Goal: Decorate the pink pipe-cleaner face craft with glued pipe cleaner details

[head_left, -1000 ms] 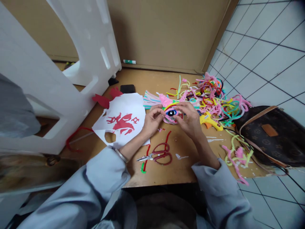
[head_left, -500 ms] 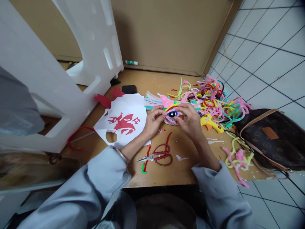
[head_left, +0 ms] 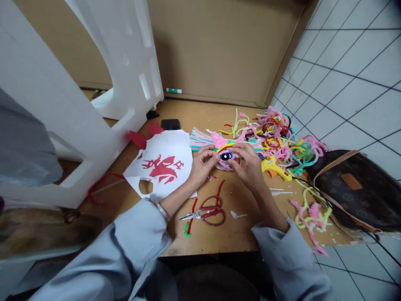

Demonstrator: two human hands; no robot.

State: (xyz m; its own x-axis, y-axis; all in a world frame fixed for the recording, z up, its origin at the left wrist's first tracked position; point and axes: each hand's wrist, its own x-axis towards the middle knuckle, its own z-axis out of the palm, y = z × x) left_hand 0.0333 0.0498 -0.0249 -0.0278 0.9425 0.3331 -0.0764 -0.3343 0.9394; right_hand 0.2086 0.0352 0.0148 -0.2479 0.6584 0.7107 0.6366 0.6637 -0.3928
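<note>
Between my two hands is a pipe-cleaner eye [head_left: 226, 156], with a black and white centre, a blue ring, pink around it and a yellow strip arched along its top. My left hand [head_left: 202, 166] pinches its left edge between thumb and fingers. On the opposite side, my right hand [head_left: 249, 164] grips the right edge, fingertips at the top and thumb lower down. Fuzzy pink pieces [head_left: 218, 139] and a bundle of pale striped pipe cleaners [head_left: 200, 140] lie just behind it. Red-handled scissors [head_left: 213, 211] rest nearer to me, across red pipe-cleaner strips.
White paper with red cut-outs [head_left: 169, 144] lies on the left, near a black phone-like object [head_left: 170, 124]. A tangle of coloured pipe cleaners [head_left: 278, 133], a yellow glue gun [head_left: 277, 168] and a brown handbag [head_left: 357, 184] occupy the right. A white plastic panel [head_left: 125, 58] stands at left.
The camera view has tilted up slightly, so the table things sit lower in the picture. Both hands keep nearly the same hold on the pipe-cleaner eye.
</note>
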